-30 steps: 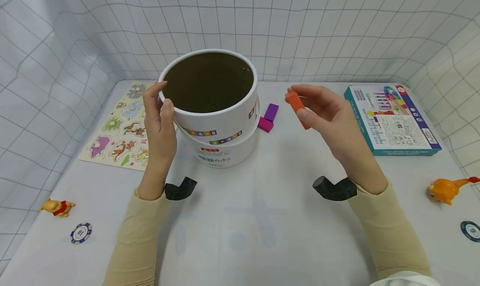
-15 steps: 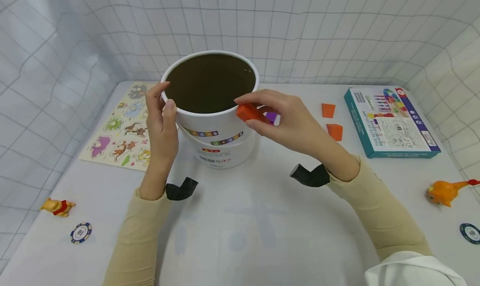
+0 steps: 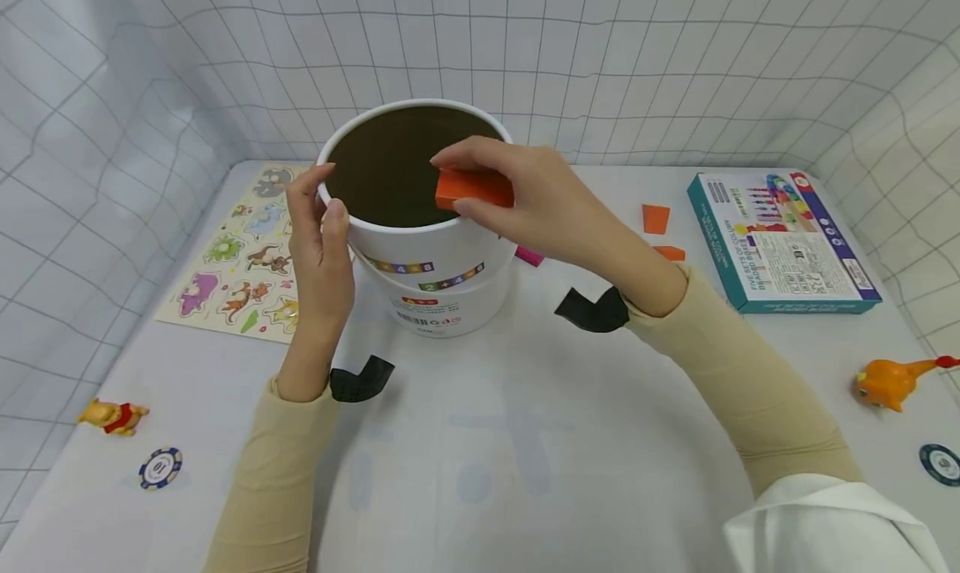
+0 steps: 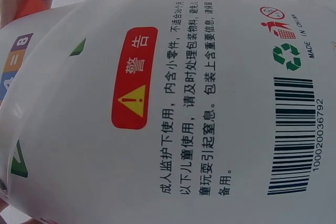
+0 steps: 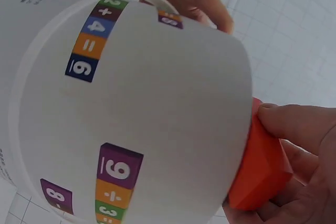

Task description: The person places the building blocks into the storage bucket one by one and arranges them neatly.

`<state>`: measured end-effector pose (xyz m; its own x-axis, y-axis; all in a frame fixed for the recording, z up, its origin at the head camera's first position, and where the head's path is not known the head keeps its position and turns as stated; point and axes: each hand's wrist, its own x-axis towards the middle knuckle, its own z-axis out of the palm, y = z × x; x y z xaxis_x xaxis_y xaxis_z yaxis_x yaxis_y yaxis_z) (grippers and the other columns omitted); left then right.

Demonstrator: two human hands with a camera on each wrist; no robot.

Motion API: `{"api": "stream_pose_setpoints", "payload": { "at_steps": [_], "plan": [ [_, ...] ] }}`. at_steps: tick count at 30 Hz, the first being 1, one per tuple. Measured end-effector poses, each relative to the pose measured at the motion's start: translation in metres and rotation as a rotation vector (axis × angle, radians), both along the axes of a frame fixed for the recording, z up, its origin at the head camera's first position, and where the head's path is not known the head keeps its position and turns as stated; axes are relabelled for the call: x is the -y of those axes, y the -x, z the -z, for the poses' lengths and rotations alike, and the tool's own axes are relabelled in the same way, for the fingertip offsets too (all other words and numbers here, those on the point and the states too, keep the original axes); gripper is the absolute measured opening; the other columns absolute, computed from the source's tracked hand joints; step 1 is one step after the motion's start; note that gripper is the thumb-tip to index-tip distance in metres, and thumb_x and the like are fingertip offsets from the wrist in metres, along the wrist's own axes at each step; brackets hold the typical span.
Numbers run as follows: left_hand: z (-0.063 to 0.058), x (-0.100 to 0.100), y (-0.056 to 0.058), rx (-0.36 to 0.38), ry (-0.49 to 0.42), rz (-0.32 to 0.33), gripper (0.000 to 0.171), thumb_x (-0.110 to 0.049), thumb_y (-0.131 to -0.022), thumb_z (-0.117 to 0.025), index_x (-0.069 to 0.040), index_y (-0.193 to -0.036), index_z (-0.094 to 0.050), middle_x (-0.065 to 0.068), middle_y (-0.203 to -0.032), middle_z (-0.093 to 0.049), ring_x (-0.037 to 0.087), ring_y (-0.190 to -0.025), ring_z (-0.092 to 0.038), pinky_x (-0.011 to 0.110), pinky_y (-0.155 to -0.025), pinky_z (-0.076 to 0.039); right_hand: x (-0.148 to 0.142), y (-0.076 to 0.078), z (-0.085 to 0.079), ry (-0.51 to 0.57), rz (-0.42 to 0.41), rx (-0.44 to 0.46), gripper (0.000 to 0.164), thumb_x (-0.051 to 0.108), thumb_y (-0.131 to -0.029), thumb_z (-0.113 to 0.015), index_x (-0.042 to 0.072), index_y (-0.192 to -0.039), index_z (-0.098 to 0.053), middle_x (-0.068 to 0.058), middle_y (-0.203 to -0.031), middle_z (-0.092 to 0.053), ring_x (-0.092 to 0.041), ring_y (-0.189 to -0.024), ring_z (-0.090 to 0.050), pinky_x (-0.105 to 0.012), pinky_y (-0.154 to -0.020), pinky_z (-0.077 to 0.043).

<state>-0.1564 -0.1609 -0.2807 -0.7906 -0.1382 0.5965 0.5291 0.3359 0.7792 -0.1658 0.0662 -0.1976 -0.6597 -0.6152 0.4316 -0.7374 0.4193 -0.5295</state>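
Note:
A white round tub (image 3: 390, 243) with printed sums on its wall stands nested in a wider white base (image 3: 450, 314), its dark mouth facing up. My left hand (image 3: 322, 264) grips the tub's left rim, thumb outside and fingertips over the edge. Over the right side of the mouth, my right hand (image 3: 551, 206) pinches an orange block (image 3: 467, 188) between thumb and fingers. In the right wrist view the same orange block (image 5: 262, 163) is right at the rim. A magenta block (image 3: 529, 256) lies beside the base, partly hidden by the right hand.
Two more orange blocks (image 3: 656, 219) lie right of the tub, near a teal game box (image 3: 795, 248). An animal puzzle board (image 3: 232, 264) lies left. A bear figure (image 3: 116, 417), an orange toy (image 3: 888, 383) and two poker chips (image 3: 161, 469) are toward the sides.
My right hand has moved left with the orange block, from beside the tub to over its mouth. It now hides the purple block. The left hand stays on the rim.

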Motion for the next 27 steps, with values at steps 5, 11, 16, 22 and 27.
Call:
{"api": "stream_pose_setpoints", "payload": {
  "at_steps": [5, 11, 16, 22, 27],
  "plan": [
    [0.000, -0.001, 0.000, 0.001, -0.018, 0.014, 0.043, -0.029, -0.086, -0.036, -0.012, -0.126, -0.037, 0.002, -0.133, -0.038, 0.020, -0.119, -0.040, 0.038, -0.097, -0.036, 0.008, 0.013, -0.001, -0.078, 0.012, 0.052, 0.019, 0.017, -0.085, -0.058, 0.010, -0.102, -0.063, 0.003, -0.092, -0.062, -0.009, -0.082, -0.051, -0.020, -0.071, -0.044],
    [-0.011, -0.008, -0.008, 0.002, -0.014, 0.009, 0.043, -0.026, -0.086, -0.035, -0.005, -0.125, -0.036, 0.008, -0.132, -0.038, 0.023, -0.118, -0.041, 0.038, -0.097, -0.036, 0.008, 0.016, 0.004, -0.076, 0.016, 0.064, 0.017, 0.018, -0.088, -0.054, 0.011, -0.099, -0.065, 0.006, -0.092, -0.064, -0.004, -0.084, -0.053, -0.021, -0.072, -0.044],
    [-0.022, -0.015, -0.019, 0.004, -0.013, 0.011, 0.043, -0.024, -0.086, -0.034, -0.003, -0.124, -0.036, 0.011, -0.131, -0.038, 0.025, -0.117, -0.041, 0.041, -0.097, -0.036, -0.003, 0.009, 0.015, 0.102, 0.003, 0.011, 0.019, 0.014, -0.087, -0.054, 0.010, -0.104, -0.063, 0.006, -0.104, -0.062, -0.002, -0.097, -0.051, -0.021, -0.082, -0.043],
    [-0.014, -0.008, -0.012, 0.005, -0.006, -0.002, 0.043, -0.025, -0.086, -0.034, -0.004, -0.125, -0.035, 0.009, -0.132, -0.038, 0.025, -0.118, -0.041, 0.040, -0.097, -0.035, -0.028, -0.018, 0.022, 0.318, 0.084, 0.068, 0.022, 0.001, -0.086, -0.053, -0.002, -0.107, -0.059, -0.009, -0.109, -0.060, -0.011, -0.108, -0.051, -0.029, -0.093, -0.040],
    [-0.006, -0.005, -0.005, 0.001, -0.014, -0.001, 0.043, -0.024, -0.087, -0.034, -0.005, -0.125, -0.035, 0.008, -0.133, -0.038, 0.023, -0.119, -0.040, 0.039, -0.098, -0.035, -0.060, -0.017, 0.057, 0.314, 0.250, 0.200, 0.023, 0.005, -0.087, -0.052, -0.002, -0.108, -0.059, -0.011, -0.109, -0.060, -0.016, -0.104, -0.052, -0.034, -0.092, -0.041]
  ]
}}
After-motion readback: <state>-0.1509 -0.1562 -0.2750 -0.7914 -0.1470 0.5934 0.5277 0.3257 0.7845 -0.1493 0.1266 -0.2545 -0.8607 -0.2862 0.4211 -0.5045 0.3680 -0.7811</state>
